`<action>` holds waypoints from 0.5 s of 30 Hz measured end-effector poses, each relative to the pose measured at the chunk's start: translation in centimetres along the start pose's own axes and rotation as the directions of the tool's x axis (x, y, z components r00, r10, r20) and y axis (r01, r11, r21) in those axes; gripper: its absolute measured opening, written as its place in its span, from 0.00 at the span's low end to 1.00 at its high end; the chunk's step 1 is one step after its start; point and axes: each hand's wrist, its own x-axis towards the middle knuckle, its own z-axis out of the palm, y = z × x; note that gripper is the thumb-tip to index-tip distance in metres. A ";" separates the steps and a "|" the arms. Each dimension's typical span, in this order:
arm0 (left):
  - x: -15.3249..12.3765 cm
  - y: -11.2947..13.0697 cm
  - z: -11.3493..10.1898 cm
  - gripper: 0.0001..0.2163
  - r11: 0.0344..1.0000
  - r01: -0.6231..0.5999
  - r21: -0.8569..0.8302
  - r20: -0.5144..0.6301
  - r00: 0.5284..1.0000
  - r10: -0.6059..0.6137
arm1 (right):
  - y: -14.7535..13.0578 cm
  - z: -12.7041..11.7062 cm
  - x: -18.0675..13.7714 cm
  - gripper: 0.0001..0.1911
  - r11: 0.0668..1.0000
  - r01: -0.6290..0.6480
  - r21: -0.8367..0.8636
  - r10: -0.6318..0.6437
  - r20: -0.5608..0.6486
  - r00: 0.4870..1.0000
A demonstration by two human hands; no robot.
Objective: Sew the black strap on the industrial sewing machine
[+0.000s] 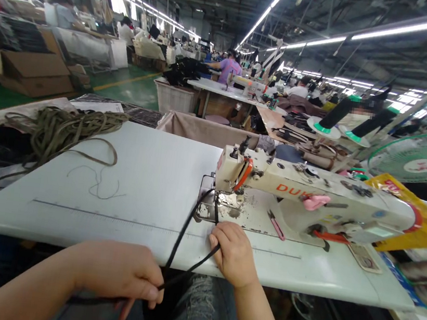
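Head view: the left hand (123, 273), at the front edge of the counter (137, 171), grasps a black cord (178, 242) with its fingers. The right hand (235, 255) pinches the cord between its fingers above the counter. Two strands extend to the left end of the sewing machine (263, 181). Pink-handled snips (277, 227) lie to the right of both hands

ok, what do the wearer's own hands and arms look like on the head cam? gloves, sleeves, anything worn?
Left hand and right hand: both ungloved, with no ring, watch or bracelet showing. Both forearms are bare to the picture's edge, so no sleeve is in view. Below them, frayed blue denim with pale loose threads covers the leg.
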 end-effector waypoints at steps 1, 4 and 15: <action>-0.5 -0.1 0.2 0.15 0.997 0.004 -0.075 -0.029 1.000 -0.006 | 0.0 0.0 0.0 0.12 1.000 0.000 -0.002 0.000 -0.003 1.000; -0.9 -0.6 0.7 0.15 1.000 0.022 0.021 -0.321 0.947 -0.014 | 0.0 0.0 -0.1 0.12 1.000 0.000 -0.009 0.000 0.002 1.000; -1.0 1.9 6.6 0.14 0.957 -0.125 0.262 -0.269 0.943 0.196 | 0.2 0.5 -0.2 0.12 1.000 -0.001 -0.008 0.000 -0.010 1.000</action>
